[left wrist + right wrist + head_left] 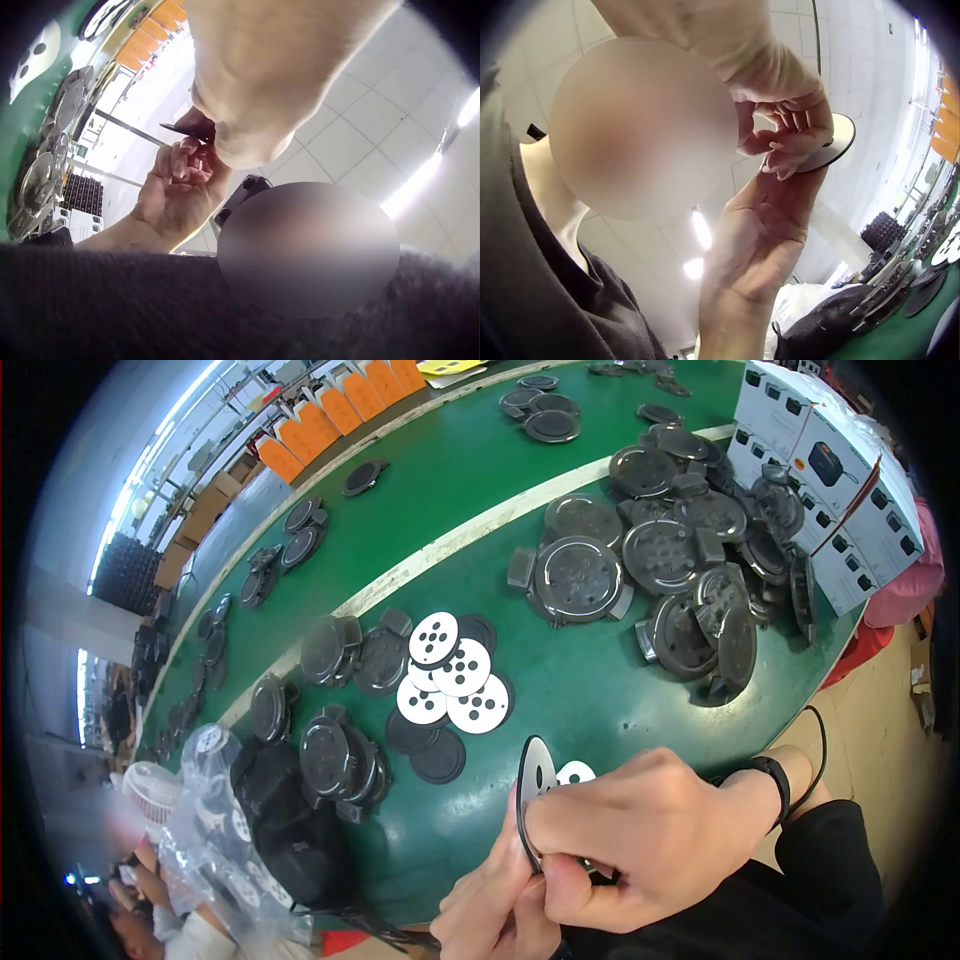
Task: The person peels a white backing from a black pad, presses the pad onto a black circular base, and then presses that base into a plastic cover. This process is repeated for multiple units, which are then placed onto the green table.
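A white disc with dark holes and a black rim [536, 780] stands nearly on edge between the two hands in the head view. The left hand [490, 910] grips it from below and behind. Curled over its near face, the right hand [650, 840] pinches at its lower part; what lies under those fingers is hidden. The right wrist view shows the disc [841, 142] between the right hand [799, 120] above and the left hand [769, 225] below. Its thin dark edge [186, 133] shows by the right hand [180, 187] in the left wrist view. Another white disc [576, 772] lies beyond the right hand.
White discs [478, 703] overlap on the green table [400, 880], with black discs [438, 756] beside them. Dark round housings [580, 580] are heaped at the right, near printed boxes [835, 470]. A clear plastic bag [215, 810] and black bag [290, 830] sit at the left.
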`<state>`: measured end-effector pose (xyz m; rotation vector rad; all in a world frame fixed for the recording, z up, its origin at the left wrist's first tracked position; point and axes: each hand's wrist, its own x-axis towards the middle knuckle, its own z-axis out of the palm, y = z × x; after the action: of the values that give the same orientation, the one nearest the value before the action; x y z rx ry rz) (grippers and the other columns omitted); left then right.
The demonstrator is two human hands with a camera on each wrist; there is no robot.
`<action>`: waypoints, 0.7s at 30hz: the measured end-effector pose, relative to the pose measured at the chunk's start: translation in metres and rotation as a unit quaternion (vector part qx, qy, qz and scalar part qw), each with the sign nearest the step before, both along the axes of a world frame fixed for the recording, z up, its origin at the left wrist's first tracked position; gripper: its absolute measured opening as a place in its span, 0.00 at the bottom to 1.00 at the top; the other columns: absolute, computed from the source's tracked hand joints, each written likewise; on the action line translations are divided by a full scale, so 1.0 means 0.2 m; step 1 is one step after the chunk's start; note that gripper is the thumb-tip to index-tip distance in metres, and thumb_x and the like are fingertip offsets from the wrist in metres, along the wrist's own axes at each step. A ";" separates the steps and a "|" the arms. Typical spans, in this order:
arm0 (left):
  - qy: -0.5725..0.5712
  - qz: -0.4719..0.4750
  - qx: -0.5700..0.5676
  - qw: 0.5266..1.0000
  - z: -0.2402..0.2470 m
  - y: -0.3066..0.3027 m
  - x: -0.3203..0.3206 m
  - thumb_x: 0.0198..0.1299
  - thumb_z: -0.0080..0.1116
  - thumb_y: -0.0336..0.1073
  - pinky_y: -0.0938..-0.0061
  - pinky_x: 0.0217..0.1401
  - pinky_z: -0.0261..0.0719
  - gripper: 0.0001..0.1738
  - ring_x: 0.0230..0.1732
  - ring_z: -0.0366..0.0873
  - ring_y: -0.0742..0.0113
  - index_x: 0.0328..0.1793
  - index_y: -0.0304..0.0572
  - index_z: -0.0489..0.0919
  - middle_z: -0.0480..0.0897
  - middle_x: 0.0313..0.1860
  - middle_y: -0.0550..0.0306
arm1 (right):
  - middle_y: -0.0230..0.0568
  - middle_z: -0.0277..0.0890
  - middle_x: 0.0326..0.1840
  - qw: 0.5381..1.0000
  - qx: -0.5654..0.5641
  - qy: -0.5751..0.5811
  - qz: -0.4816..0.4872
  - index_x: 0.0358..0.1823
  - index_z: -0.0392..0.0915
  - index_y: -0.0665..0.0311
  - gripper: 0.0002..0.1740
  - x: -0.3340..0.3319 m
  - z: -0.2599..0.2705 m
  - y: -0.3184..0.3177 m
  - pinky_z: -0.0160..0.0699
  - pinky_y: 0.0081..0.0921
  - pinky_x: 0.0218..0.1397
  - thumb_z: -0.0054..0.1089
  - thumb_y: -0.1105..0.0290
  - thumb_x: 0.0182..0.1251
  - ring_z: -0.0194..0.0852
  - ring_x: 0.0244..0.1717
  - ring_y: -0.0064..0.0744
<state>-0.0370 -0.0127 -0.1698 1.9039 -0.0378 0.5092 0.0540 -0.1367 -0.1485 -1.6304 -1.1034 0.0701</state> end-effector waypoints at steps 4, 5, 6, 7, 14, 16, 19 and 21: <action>-0.077 0.010 -0.005 0.997 -0.04 0.03 0.02 0.53 0.47 0.20 0.69 0.49 0.73 0.13 0.47 0.75 0.43 0.46 0.20 0.73 0.73 0.42 0.22 | 0.46 0.67 0.17 0.991 0.031 0.094 0.091 0.27 0.64 0.69 0.06 0.04 -0.01 -0.01 0.67 0.34 0.19 0.49 0.74 0.54 0.67 0.18 0.50; -0.082 0.014 -0.003 0.997 -0.04 0.03 0.02 0.52 0.47 0.19 0.70 0.49 0.73 0.13 0.47 0.75 0.43 0.45 0.20 0.73 0.73 0.42 0.22 | 0.46 0.67 0.18 0.991 0.021 0.092 0.096 0.27 0.64 0.69 0.06 0.04 -0.01 -0.01 0.67 0.34 0.19 0.50 0.74 0.54 0.67 0.18 0.50; -0.085 0.016 -0.001 0.996 -0.05 0.03 0.03 0.51 0.47 0.18 0.70 0.49 0.73 0.14 0.46 0.75 0.43 0.45 0.19 0.73 0.73 0.42 0.22 | 0.46 0.67 0.18 0.991 0.011 0.090 0.099 0.28 0.64 0.69 0.07 0.04 -0.01 -0.01 0.67 0.33 0.20 0.50 0.74 0.54 0.67 0.18 0.50; -0.091 0.020 0.001 0.996 -0.05 0.03 0.03 0.50 0.47 0.17 0.70 0.49 0.73 0.14 0.46 0.75 0.43 0.45 0.19 0.74 0.73 0.42 0.22 | 0.46 0.67 0.18 0.991 0.002 0.088 0.103 0.29 0.64 0.70 0.07 0.04 0.00 -0.02 0.67 0.33 0.20 0.50 0.74 0.54 0.67 0.19 0.50; -0.071 0.067 0.034 0.995 -0.03 0.00 0.05 0.51 0.50 0.22 0.73 0.48 0.74 0.14 0.44 0.78 0.51 0.44 0.19 0.75 0.77 0.41 0.32 | 0.40 0.66 0.15 1.000 0.001 0.015 0.009 0.20 0.65 0.66 0.06 0.01 -0.01 0.01 0.64 0.29 0.15 0.52 0.75 0.49 0.65 0.13 0.40; -0.038 0.067 0.009 0.997 -0.03 -0.01 0.03 0.47 0.55 0.18 0.76 0.46 0.76 0.15 0.45 0.79 0.57 0.44 0.21 0.76 0.78 0.42 0.36 | 0.39 0.65 0.14 1.000 -0.002 0.014 0.007 0.19 0.65 0.66 0.06 0.02 -0.02 0.01 0.63 0.28 0.14 0.53 0.76 0.48 0.65 0.12 0.39; 0.039 0.023 -0.255 0.966 -0.09 0.02 0.08 0.49 0.57 0.21 0.81 0.41 0.76 0.14 0.40 0.79 0.68 0.45 0.23 0.76 0.81 0.38 0.47 | 0.38 0.61 0.08 0.996 -0.018 0.070 0.043 0.14 0.64 0.67 0.09 0.04 -0.05 0.02 0.60 0.23 0.13 0.55 0.77 0.44 0.65 0.09 0.30; 0.079 0.004 -0.115 0.990 -0.20 0.10 0.04 0.53 0.55 0.22 0.85 0.33 0.77 0.13 0.26 0.77 0.79 0.46 0.26 0.76 0.81 0.27 0.59 | 0.38 0.59 0.07 0.986 -0.068 0.121 0.098 0.12 0.63 0.67 0.11 0.10 -0.08 -0.01 0.58 0.21 0.13 0.55 0.77 0.43 0.64 0.09 0.26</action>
<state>-0.0284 0.0070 -0.2102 1.7125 0.1270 0.3493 0.0744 -0.1395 -0.1652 -1.5801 -1.0850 0.4687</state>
